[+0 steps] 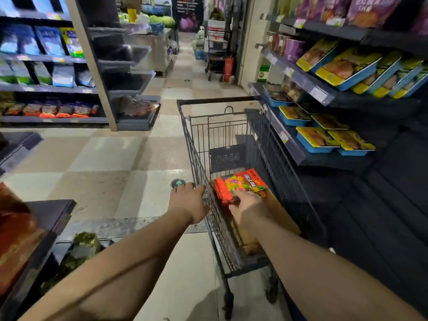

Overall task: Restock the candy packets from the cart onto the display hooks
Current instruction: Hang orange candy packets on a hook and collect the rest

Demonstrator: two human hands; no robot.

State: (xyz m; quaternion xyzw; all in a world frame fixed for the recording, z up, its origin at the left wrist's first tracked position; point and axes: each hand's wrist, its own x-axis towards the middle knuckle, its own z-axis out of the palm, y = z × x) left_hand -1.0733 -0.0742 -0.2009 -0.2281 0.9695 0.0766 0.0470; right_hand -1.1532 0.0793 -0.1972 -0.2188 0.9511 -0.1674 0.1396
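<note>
Right hand (249, 206) pinching the candy packets (240, 185) low in frame, left hand (188, 200) gripping the cart (199, 144) rim: lift the stack level.

The cart (222, 144) stands close against the right shelves (301, 156), so you have almost no room on that side. Its top is open, and your right hand (249, 208) reaches in from above, onto the candy packets (240, 184). The wire wall blocks any way in from the side; your left hand (188, 201) rests at this wall, outside. To the left of the cart the floor (111, 163) is wide and free, up to the left shelves (53, 89).
</note>
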